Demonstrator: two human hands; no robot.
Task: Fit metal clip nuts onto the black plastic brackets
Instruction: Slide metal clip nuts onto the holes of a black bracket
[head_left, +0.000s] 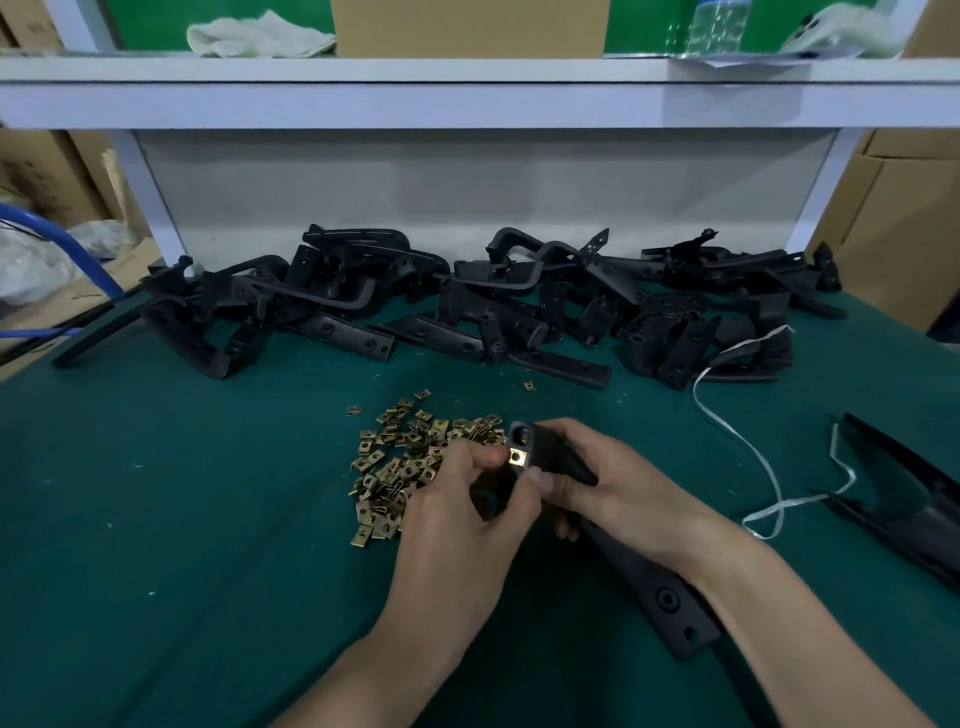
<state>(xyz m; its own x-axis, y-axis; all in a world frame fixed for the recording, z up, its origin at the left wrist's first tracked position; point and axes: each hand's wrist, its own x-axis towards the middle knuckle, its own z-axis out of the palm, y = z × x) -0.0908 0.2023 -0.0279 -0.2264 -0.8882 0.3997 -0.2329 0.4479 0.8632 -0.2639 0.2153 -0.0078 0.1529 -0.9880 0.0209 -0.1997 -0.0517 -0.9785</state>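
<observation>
My left hand (457, 519) has its fingers (480, 460) curled, pinching a clip nut (516, 457) seated on the upper end of a black bracket (644, 577). My right hand (618, 488) grips that bracket, fingers wrapped round it, thumb just beside the nut. All this is above the counter (182, 519), toward its near edge. The loose clip nuts (400, 467) lie heaped just left of my hands (a few strays beyond), and the other brackets (467, 306) are piled along the far edge.
</observation>
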